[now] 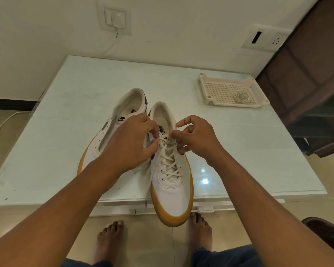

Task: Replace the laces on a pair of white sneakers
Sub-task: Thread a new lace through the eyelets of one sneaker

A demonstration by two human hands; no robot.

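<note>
Sneakers (172, 197) side by side at centre of white table (66, 112), toes toward 6 o'clock. Tray (220, 89) at 2 o'clock holds coiled lace (242, 97). Left hand (129, 145), right hand (197, 139): curled fingers pinch lace (170, 162) at top eyelets.

The left hand (131, 143) is covering the middle of the far shoe (104, 139), at 10 o'clock from the near shoe (172, 189), and that shoe's top eyelets. Both hands are pinching the lace (169, 164), hiding its ends; the right hand (197, 139) is crowding the tongue label (163, 130). At 2 o'clock, the coil (242, 97) in the tray (206, 83) is showing too small to identify. Both forearms (66, 209) are running off the bottom edge.
</note>
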